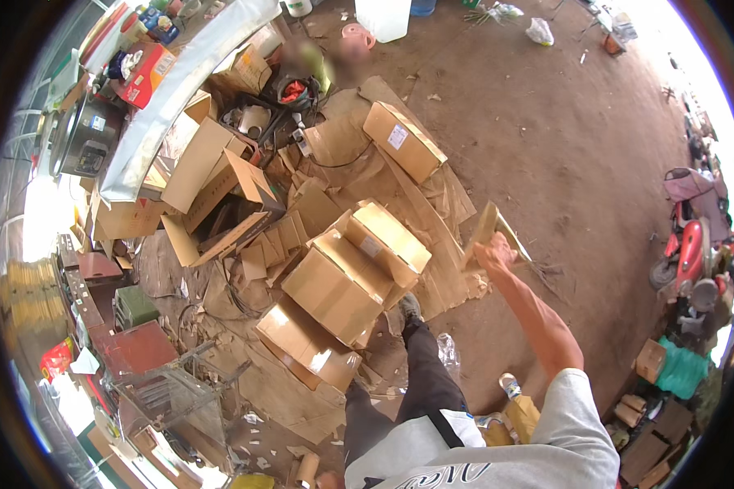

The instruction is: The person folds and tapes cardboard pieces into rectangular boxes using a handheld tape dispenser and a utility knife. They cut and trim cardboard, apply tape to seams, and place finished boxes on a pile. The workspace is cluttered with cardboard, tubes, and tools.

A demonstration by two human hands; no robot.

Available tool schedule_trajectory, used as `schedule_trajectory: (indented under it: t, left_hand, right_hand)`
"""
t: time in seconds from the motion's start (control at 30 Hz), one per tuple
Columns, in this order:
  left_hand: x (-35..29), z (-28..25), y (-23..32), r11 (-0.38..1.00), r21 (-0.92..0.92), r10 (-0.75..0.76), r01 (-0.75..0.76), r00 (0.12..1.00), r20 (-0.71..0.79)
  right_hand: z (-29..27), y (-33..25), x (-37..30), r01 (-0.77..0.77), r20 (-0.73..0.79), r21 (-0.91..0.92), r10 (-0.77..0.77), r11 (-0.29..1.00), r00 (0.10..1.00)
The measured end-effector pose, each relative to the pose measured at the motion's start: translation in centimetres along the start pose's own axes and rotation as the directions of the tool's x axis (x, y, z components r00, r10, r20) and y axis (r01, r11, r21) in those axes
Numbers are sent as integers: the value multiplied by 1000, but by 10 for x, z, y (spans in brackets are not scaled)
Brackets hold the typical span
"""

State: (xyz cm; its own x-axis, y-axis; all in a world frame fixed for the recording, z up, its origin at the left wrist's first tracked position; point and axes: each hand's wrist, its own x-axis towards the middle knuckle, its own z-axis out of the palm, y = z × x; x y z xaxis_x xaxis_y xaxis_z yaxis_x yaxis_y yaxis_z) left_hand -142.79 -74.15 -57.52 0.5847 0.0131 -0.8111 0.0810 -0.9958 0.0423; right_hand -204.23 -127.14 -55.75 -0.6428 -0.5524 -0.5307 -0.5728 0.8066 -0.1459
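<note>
My right hand (497,251) reaches out over the dirt floor, its fingers closed on a piece of folded cardboard (486,222). At the lower edge, only a small part of what looks like my left hand (329,481) shows; its fingers cannot be made out. In front of my legs stands an open cardboard box (331,287) with raised flaps. Another cardboard box (306,338) lies beside it, close to my left leg. Farther off, a closed box with a white label (408,145) rests on flattened cardboard (432,216).
A large open carton (228,208) and cardboard scraps crowd the left. A metal frame (179,391) stands at lower left. Another person's yellow-trousered leg (523,417) is close at my right. A red machine (691,248) and a teal bag (682,368) line the right side.
</note>
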Motion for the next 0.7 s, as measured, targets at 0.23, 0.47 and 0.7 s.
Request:
schedule_trajectory:
  t: [0.23, 0.47, 0.7]
  left_hand:
    - [-73, 93, 92, 964, 228, 111, -134, 988, 109]
    - [-83, 129, 156, 945, 295, 127, -144, 989, 78]
    - [-76, 139, 152, 941, 338, 25, -33, 999, 27]
  right_hand:
    - [24, -92, 117, 50, 95, 391, -95, 919, 991]
    - [157, -160, 223, 119, 81, 748, -269, 653, 960]
    - [281, -121, 255, 219, 49, 328, -248, 919, 967]
